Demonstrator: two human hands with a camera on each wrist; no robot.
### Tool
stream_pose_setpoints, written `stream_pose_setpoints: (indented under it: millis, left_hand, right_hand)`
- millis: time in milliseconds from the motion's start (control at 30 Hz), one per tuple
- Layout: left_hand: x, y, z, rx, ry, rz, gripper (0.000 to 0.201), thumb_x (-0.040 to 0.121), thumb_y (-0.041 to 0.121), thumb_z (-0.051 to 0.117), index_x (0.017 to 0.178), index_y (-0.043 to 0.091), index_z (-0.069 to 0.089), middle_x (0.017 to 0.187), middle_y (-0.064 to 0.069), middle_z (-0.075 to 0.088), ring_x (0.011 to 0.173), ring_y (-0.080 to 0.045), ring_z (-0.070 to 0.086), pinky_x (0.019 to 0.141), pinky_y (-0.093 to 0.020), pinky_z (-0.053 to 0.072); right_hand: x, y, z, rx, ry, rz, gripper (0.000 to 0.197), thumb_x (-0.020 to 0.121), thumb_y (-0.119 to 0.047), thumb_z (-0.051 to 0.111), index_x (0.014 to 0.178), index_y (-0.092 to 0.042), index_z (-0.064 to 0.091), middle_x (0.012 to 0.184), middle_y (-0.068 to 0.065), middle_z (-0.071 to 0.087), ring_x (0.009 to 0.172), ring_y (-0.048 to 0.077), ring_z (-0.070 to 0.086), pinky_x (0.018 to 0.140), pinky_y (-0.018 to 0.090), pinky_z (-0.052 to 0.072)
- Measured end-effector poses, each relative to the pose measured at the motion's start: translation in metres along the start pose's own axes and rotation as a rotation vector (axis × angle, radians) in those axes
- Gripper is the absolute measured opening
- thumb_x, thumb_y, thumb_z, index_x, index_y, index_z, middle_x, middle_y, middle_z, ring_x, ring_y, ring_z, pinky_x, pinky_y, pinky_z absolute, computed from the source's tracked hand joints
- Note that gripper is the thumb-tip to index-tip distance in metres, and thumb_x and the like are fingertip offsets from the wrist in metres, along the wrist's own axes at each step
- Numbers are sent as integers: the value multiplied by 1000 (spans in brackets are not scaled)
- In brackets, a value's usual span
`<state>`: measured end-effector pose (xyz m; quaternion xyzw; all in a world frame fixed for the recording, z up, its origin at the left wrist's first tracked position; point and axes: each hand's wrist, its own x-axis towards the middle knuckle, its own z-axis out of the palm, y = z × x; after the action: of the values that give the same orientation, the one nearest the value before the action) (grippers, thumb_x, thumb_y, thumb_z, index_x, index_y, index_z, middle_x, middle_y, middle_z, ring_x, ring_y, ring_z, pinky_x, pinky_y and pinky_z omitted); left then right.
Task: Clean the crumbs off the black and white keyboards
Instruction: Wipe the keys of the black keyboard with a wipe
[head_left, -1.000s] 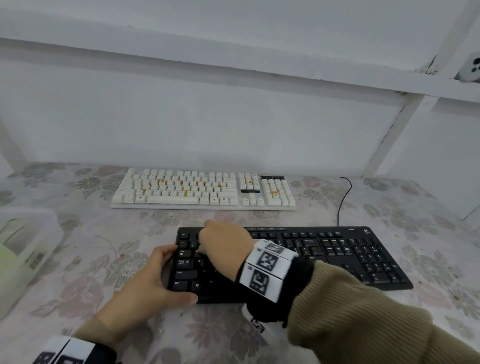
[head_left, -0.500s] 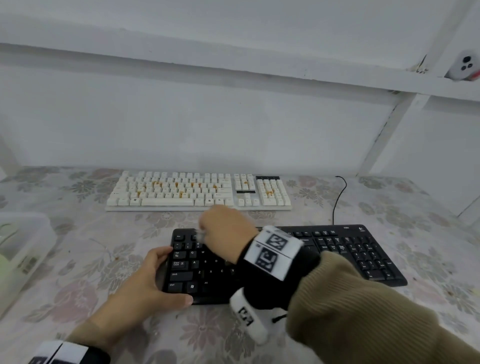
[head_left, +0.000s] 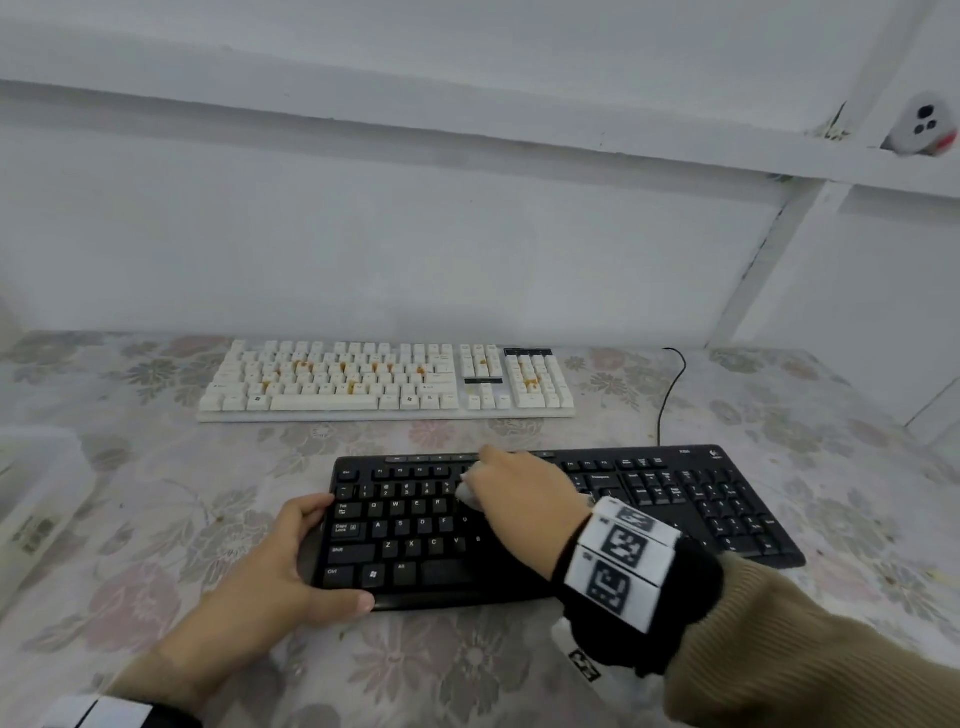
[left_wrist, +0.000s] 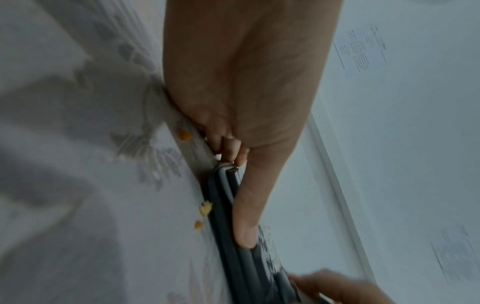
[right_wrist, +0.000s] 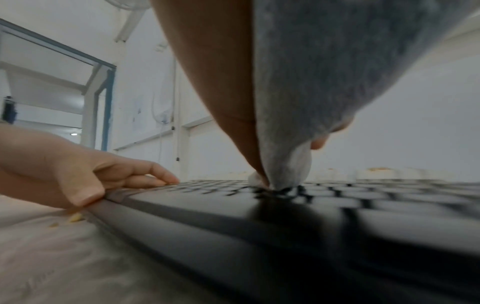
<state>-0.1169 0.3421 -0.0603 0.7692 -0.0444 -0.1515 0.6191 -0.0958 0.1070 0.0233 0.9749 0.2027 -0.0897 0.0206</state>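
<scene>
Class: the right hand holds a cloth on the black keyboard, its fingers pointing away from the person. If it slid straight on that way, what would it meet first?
Probably the white keyboard: past the black keyboard's back edge lies only bare tablecloth. Depth is uncertain, as is the right hand's exact heading.

A table covered with a pale floral cloth (head_left: 156, 519) carries the black keyboard (head_left: 675, 499) at the front and the crumb-strewn white keyboard (head_left: 384, 384) behind it, apart. A translucent plastic container (head_left: 36, 499) sits at the left edge, and orange crumbs (left_wrist: 205, 207) lie on the cloth just beside the black keyboard's front edge.

head: high, facing forward-down over table (head_left: 156, 519) | wrists: low, close (near table level) | shared: black keyboard (head_left: 649, 493)
</scene>
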Motion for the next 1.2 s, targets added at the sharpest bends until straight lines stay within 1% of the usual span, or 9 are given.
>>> stream_pose_setpoints:
  millis: [133, 300, 433, 533, 633, 700, 1000, 1100, 1200]
  left_hand:
    - [-2, 2, -1, -6, -14, -14, 118, 11, 59, 92, 117, 44, 42, 121, 25, 58, 104, 13, 59, 84, -18, 44]
    - [-1, 5, 1, -4, -22, -9, 120, 9, 60, 91, 117, 43, 42, 123, 25, 55, 102, 14, 59, 81, -15, 44]
    - [-2, 6, 1, -9, -18, -13, 121, 9, 58, 92, 118, 42, 42, 124, 24, 55, 101, 14, 59, 83, -17, 44]
    - [-2, 5, -1, 22, -11, -21, 118, 12, 60, 92, 117, 47, 41, 126, 25, 53, 106, 12, 58, 87, -18, 42]
    - [-2, 7, 0, 33, -12, -17, 118, 10, 62, 90, 116, 46, 40, 125, 26, 52, 104, 16, 56, 83, -12, 42]
    - [-2, 8, 0, 26, -14, -17, 118, 11, 61, 90, 116, 46, 40, 122, 28, 53, 103, 20, 54, 83, -13, 42]
    - [-1, 3, 0, 10, -1, -9, 116, 10, 61, 91, 115, 47, 42, 114, 34, 57, 103, 19, 55, 84, -13, 41]
    - [-1, 4, 0, 30, -3, -16, 115, 12, 61, 91, 115, 49, 41, 115, 35, 57, 103, 19, 55, 86, -15, 41]
    - [-1, 3, -1, 50, 0, -13, 116, 13, 62, 91, 116, 48, 40, 121, 30, 53, 104, 18, 54, 86, -15, 41]
  right_hand:
    - [-23, 39, 3, -27, -4, 129, 24, 86, 1, 46, 82, -23, 50, 95, 4, 38, 97, 28, 57, 67, 31, 34]
    - [-36, 73, 6, -73, -22, 315, 41, 85, 0, 46, 57, -21, 26, 71, -3, 25, 58, 20, 37, 46, 23, 20]
    - [-22, 62, -4, -44, 31, 354, 25, 95, -14, 46, 70, -13, 47, 76, 1, 41, 78, 26, 56, 63, 28, 40]
    - [-1, 37, -11, 94, 48, 247, 26, 98, -27, 48, 89, -8, 63, 88, 3, 60, 81, 18, 62, 76, 31, 54]
    - [11, 11, -9, 138, -2, 91, 27, 98, -26, 47, 99, -6, 66, 94, 4, 57, 82, 21, 57, 79, 33, 50]
    - [8, 10, -4, 89, -3, 77, 22, 97, -20, 47, 89, -7, 63, 91, 4, 48, 78, 23, 50, 74, 33, 46]
    - [-32, 77, 4, -74, -43, 317, 29, 79, -1, 49, 59, -16, 35, 68, -4, 30, 57, 19, 37, 45, 22, 19]
    - [-21, 69, -4, -52, -19, 340, 31, 91, -10, 48, 63, -12, 36, 66, -2, 33, 69, 24, 46, 50, 24, 32]
    - [-4, 54, -13, 82, 3, 276, 23, 95, -22, 50, 81, -6, 58, 82, 4, 58, 80, 24, 61, 70, 30, 48]
